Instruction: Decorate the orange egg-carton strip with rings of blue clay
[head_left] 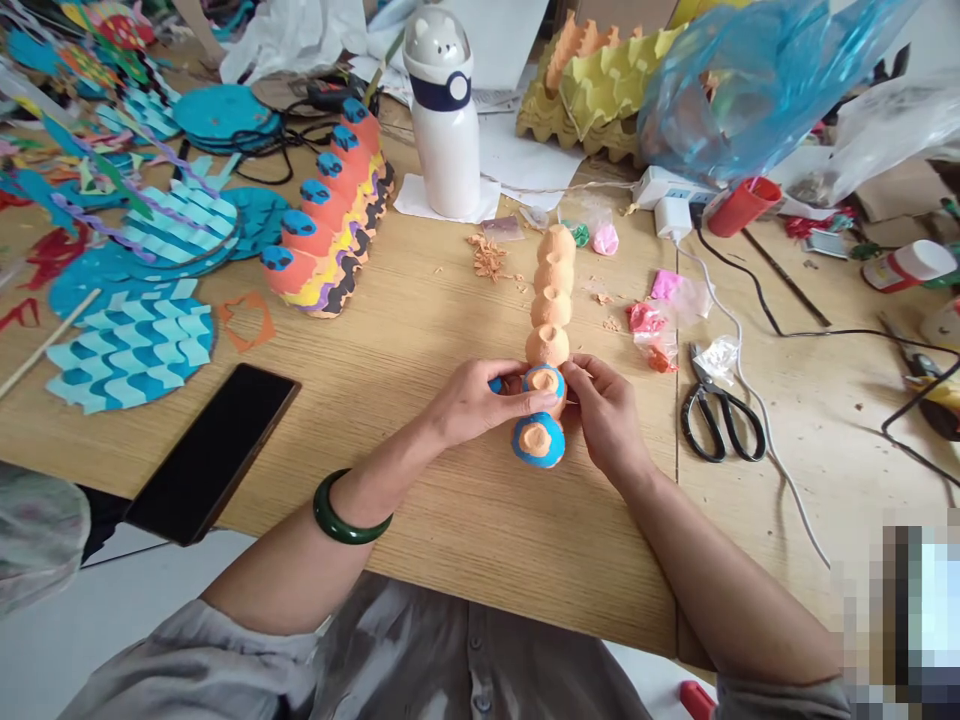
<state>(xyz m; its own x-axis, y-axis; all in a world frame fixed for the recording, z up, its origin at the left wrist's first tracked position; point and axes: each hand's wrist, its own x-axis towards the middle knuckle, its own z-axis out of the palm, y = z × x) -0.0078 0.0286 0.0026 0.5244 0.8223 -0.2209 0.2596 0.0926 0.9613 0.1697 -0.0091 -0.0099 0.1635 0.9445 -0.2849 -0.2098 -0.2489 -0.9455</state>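
Note:
An orange egg carton strip [553, 300] stands out from me in the middle of the table, a row of rounded bumps. Its two nearest bumps carry blue clay [538, 452] around their orange tops. My left hand [484, 400] grips the strip from the left, thumb across the second bump. A small blue lump [495, 385] shows by its fingers; whether it is held is unclear. My right hand [604, 405] closes on the strip's right side, fingertips partly hidden. Orange crumbs [489, 258] lie beyond the left hand.
A painted egg carton piece [330, 215], a white bottle [446, 130] and a phone [214, 450] are left of the strip. Black-handled scissors [721, 410], clay packets [651, 325], a white cable [739, 340] and a red cup [744, 206] lie right. Egg trays [600, 85] stand behind.

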